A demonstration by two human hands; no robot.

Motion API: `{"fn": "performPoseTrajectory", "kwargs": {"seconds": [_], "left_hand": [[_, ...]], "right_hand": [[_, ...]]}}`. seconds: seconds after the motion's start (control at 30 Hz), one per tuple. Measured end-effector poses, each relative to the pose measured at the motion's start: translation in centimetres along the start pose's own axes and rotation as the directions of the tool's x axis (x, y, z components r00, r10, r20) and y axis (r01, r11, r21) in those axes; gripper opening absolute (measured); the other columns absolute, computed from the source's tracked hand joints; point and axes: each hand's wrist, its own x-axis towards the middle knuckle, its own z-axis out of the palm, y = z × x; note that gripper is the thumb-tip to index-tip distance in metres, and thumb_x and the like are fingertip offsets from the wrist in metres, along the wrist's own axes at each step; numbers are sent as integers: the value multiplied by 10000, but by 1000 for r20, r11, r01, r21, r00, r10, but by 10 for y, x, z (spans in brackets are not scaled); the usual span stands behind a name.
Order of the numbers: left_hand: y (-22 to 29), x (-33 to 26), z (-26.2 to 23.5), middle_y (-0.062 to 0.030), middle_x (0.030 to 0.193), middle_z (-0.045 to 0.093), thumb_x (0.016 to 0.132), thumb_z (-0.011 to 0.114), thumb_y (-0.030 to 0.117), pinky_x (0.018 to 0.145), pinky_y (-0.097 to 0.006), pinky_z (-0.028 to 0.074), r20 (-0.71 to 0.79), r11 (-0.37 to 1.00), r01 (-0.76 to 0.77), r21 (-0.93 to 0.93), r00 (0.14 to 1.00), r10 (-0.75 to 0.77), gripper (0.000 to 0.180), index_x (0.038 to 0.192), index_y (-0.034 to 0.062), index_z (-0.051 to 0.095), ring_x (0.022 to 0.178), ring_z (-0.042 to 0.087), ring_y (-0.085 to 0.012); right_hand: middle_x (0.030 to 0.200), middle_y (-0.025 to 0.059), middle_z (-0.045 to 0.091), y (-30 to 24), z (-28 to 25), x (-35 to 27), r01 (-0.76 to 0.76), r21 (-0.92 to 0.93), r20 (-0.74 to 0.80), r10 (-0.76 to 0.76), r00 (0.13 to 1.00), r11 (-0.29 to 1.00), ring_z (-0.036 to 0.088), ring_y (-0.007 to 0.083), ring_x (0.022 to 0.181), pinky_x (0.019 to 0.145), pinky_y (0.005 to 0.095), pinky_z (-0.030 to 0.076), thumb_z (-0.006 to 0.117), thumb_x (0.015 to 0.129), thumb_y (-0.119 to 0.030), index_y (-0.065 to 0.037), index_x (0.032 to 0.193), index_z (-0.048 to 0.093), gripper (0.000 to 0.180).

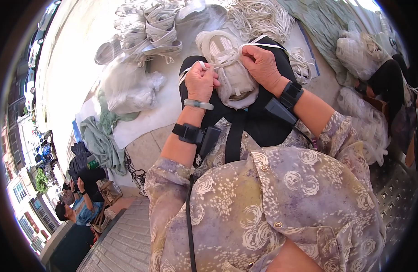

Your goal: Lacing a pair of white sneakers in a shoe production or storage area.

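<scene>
A pale grey-white sneaker upper (238,79) rests on my dark-clad lap, its tongue end pointing away from me. White lace crosses its front. To its left, my left hand (201,82) is closed on one stretch of the white shoelace (187,70), which trails off over my left leg. On the other side, my right hand (261,65) pinches another stretch of the lace close to the eyelets, and a length runs from it over my right knee. The lace looks drawn sideways between the two hands.
Bundled pale shoe uppers (150,29) are stacked ahead on the left. A heap of loose white laces (262,18) lies beyond my knees, with a smaller coil (301,65) at right. Plastic bags (129,88) and green cloth (102,143) lie left. Other people (84,206) sit on both sides.
</scene>
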Motion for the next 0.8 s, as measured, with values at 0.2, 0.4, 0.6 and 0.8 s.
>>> {"fn": "performPoseTrajectory", "kwargs": {"seconds": [0.2,0.4,0.6,0.8], "left_hand": [[-2,1,0,-43,637,591,856,539,70,436,-197,442,4,994,-23,104,1000,23,54,807,46,534,454,530,-75],[-6,3,4,-23,608,563,849,540,67,417,-197,418,19,979,-71,193,997,69,59,797,41,527,448,522,-75],[-29,26,2,-5,580,552,822,548,51,412,-203,401,87,788,-303,536,948,306,76,752,23,550,437,491,-51],[-28,34,5,-2,563,546,807,557,48,393,-205,385,90,826,-286,486,956,278,60,755,17,562,426,481,-50]], "right_hand": [[684,109,595,-4,-9,5,173,-219,78,-159,984,960,592,297,661,595,366,451,594,772,-189,-56,797,567,138],[651,95,575,-8,-18,0,90,-306,159,-42,986,948,590,288,646,573,367,442,601,777,-232,-64,762,524,186],[642,115,582,-26,-26,-11,120,-463,279,16,960,878,602,301,650,579,385,455,602,777,-333,-25,811,482,332],[723,189,608,-17,-13,-7,102,-519,340,95,936,849,601,362,714,663,440,468,527,786,-278,7,844,491,293]]}}
